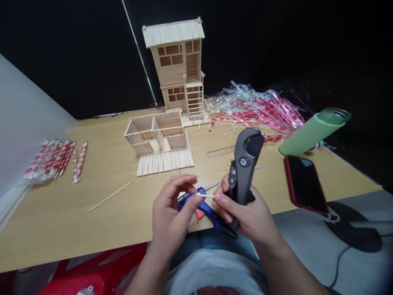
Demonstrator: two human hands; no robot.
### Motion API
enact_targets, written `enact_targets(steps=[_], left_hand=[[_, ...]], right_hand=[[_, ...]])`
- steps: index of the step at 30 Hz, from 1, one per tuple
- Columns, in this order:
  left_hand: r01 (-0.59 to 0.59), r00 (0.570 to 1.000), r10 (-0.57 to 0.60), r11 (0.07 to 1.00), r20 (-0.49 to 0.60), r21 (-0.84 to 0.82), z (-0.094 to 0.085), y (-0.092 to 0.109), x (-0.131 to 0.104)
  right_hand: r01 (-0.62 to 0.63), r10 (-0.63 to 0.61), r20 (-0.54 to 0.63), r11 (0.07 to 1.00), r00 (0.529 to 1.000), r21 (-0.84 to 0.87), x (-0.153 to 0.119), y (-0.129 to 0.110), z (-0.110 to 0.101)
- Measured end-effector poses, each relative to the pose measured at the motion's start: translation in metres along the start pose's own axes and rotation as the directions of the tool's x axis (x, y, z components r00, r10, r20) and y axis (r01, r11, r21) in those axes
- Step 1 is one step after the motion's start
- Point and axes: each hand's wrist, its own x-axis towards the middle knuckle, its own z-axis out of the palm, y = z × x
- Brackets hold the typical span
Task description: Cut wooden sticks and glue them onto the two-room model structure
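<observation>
A short pale stick (207,196) spans the gap between my hands. My right hand (242,205) pinches its right end between thumb and finger and also holds a dark grey cutter (245,162), its curved head pointing up. At the stick's left end is the thumb of my left hand (175,205); the fingers are curled and apart from the thumb, and whether it grips the stick is unclear. Below the hands lies a blue tool (211,215), partly hidden, beside a small red piece (200,214).
Behind stand a two-storey stick house (175,67) and a roofless stick model (158,139). Wrapped chopsticks (50,159) and a loose stick (109,197) lie left. At right are plastic wrappers (260,108), a green bottle (307,133), a phone (305,184) and a ruler (220,151).
</observation>
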Motion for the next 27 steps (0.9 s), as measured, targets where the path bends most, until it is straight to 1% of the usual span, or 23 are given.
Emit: enact_targets(steps=[1, 2, 3, 4, 5, 8, 10, 12, 14, 15, 18, 20, 23, 27], left_hand=[[-0.052, 0.997, 0.045, 0.992, 0.068, 0.114, 0.0, 0.001, -0.001], [-0.093, 0.991, 0.071, 0.976, 0.114, 0.195, 0.001, 0.002, -0.002], [-0.111, 0.988, 0.081, 0.963, 0.131, 0.245, 0.001, 0.002, -0.003], [-0.112, 0.989, 0.083, 0.957, 0.119, 0.266, 0.002, 0.002, -0.004], [-0.1, 0.993, 0.08, 0.959, 0.085, 0.267, 0.003, 0.002, -0.005], [-0.042, 0.997, 0.057, 0.975, -0.061, 0.216, 0.004, 0.0, -0.004], [-0.022, 0.991, 0.044, 0.984, -0.124, 0.174, 0.004, 0.0, -0.001], [-0.044, 0.989, 0.065, 0.986, -0.131, 0.164, 0.005, 0.001, 0.003], [-0.095, 0.988, 0.118, 0.973, -0.103, 0.208, 0.006, 0.003, 0.006], [-0.126, 0.985, 0.151, 0.961, -0.084, 0.248, 0.006, 0.004, 0.008], [-0.228, 0.966, 0.258, 0.899, -0.031, 0.374, 0.008, 0.007, 0.011], [-0.283, 0.949, 0.314, 0.858, -0.004, 0.429, 0.009, 0.008, 0.012], [-0.326, 0.936, 0.35, 0.816, 0.041, 0.477, 0.007, 0.011, 0.013], [-0.398, 0.913, 0.383, 0.754, 0.141, 0.522, 0.005, 0.013, 0.015]], right_hand=[[-0.004, 0.004, 0.005, 1.0, 1.0, -0.01, 0.001, -0.001, 0.0], [-0.009, 0.009, 0.011, 1.0, 1.0, -0.017, 0.001, -0.002, 0.0], [-0.011, 0.012, 0.011, 1.0, 1.0, -0.02, 0.001, -0.003, 0.0], [-0.01, 0.01, 0.009, 1.0, 1.0, -0.022, 0.001, -0.005, 0.001], [-0.004, 0.004, 0.004, 1.0, 1.0, -0.025, 0.001, -0.006, 0.001], [0.02, -0.02, 0.0, 0.997, 1.0, -0.078, -0.003, -0.009, -0.001], [-0.005, 0.012, 0.041, 0.989, 0.999, -0.147, -0.007, -0.008, -0.003], [-0.055, 0.081, 0.111, 0.974, 0.99, -0.219, -0.012, -0.006, -0.005], [-0.084, 0.133, 0.157, 0.955, 0.979, -0.286, -0.017, -0.004, -0.005], [-0.08, 0.137, 0.161, 0.945, 0.977, -0.318, -0.019, -0.003, -0.004], [-0.031, 0.097, 0.142, 0.912, 0.985, -0.408, -0.023, -0.004, -0.002], [0.009, 0.062, 0.138, 0.887, 0.988, -0.461, -0.023, -0.005, -0.001], [0.046, 0.036, 0.144, 0.85, 0.989, -0.524, -0.023, -0.008, -0.002], [0.088, 0.013, 0.166, 0.804, 0.986, -0.588, -0.021, -0.011, -0.003]])
